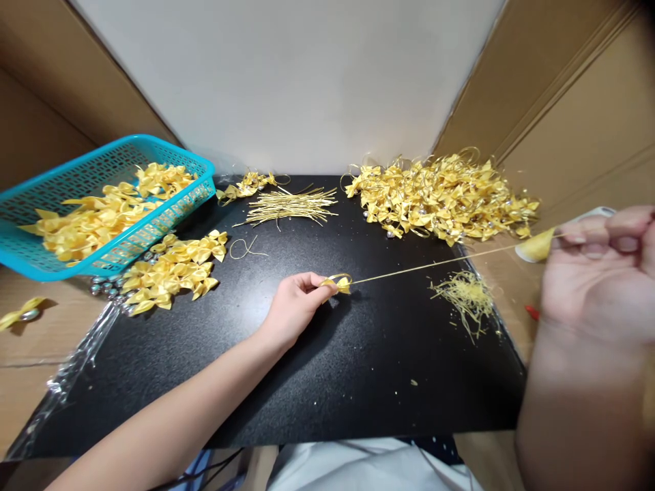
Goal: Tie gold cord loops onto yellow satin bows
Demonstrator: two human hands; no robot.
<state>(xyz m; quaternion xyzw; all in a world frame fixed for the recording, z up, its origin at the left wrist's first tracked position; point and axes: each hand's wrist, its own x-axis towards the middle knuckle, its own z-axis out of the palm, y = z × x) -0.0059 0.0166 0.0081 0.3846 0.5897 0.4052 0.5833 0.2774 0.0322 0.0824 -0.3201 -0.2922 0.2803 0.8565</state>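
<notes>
My left hand (301, 300) is closed over the middle of the black table, thumb and fingers pinching a small yellow ribbon bow (344, 284) with a gold cord loop on it. From the bow a thin yellow thread (434, 263) runs taut up to the right. Its far end reaches my right hand (598, 279), raised at the right edge with the fingers closed on the thread. Partly behind that hand is a yellow thread spool (536, 245). Below the thread lies a heap of thread scraps (468, 296).
At the left stands a turquoise basket (207, 179) of yellow bows, with more bows (174, 269) and silvery bells beside it. Gold cords (291, 204) lie at the back. A large pile of looped bows (440, 198) sits back right. Cardboard walls (578, 88) flank the table (389, 382).
</notes>
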